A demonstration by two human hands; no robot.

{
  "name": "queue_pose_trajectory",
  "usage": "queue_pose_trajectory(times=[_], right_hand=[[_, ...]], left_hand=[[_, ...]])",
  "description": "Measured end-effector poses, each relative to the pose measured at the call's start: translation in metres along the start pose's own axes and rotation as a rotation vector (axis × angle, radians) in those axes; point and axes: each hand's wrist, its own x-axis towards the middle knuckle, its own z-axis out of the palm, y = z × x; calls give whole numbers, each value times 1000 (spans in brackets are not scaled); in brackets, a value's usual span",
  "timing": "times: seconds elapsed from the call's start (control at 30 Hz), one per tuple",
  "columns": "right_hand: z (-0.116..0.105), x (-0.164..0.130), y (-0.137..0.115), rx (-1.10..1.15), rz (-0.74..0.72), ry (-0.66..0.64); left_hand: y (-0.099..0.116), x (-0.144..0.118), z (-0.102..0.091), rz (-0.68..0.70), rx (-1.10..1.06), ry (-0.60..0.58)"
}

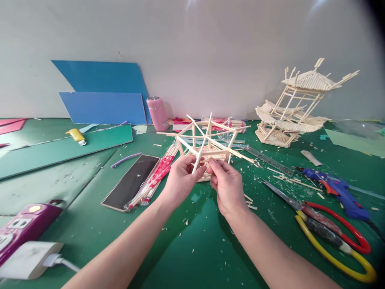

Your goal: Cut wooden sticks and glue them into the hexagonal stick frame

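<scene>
In the head view, both hands meet over the middle of the green cutting mat (192,249), holding a small open frame of wooden sticks (207,144) just above the surface. The left hand (180,180) is closed on a single stick (199,157) that leans up into the frame, pinched between thumb and fingers; the right hand (227,184) grips the frame's lower edge, fingers curled against its base. Spokes of the frame jut out sideways and toward the wall, so its outline is ragged on every side. In front of the hands, toward the person, the mat lies open apart from wood chips and splinters. To the left, near the left hand, a bundle of wrapped chopsticks (156,176) lies touching a dark phone (132,181). To the right, well apart from the right hand, lie scissors with red and yellow handles (327,233), a blue glue gun (337,188) and a clear ruler (269,160). A finished stick pagoda (296,108) stands near the wall on the right, and a pink bottle (157,113) stands beside blue boards (102,98). At lower left a purple power strip (25,226) and a white charger (30,260) are blurred and cut off by the picture's edge. The frame's base is partly hidden behind the fingers.
</scene>
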Motion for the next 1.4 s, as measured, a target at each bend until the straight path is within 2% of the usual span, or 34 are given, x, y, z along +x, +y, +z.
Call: queue_pose_trajectory(times=[0.3, 0.6, 0.8, 1.07, 1.4], right_hand=[[3, -1, 3, 40, 17, 21], [5, 0, 3, 58, 14, 37], [6, 0, 4, 68, 7, 19], [6, -1, 1, 83, 4, 8], [6, 1, 2, 87, 25, 3]], left_hand=[[3, 5, -6, 58, 7, -50], [7, 5, -7, 99, 63, -45], [5, 7, -8, 110, 63, -34], [4, 10, -11, 101, 37, -108], [6, 9, -10, 87, 39, -93]])
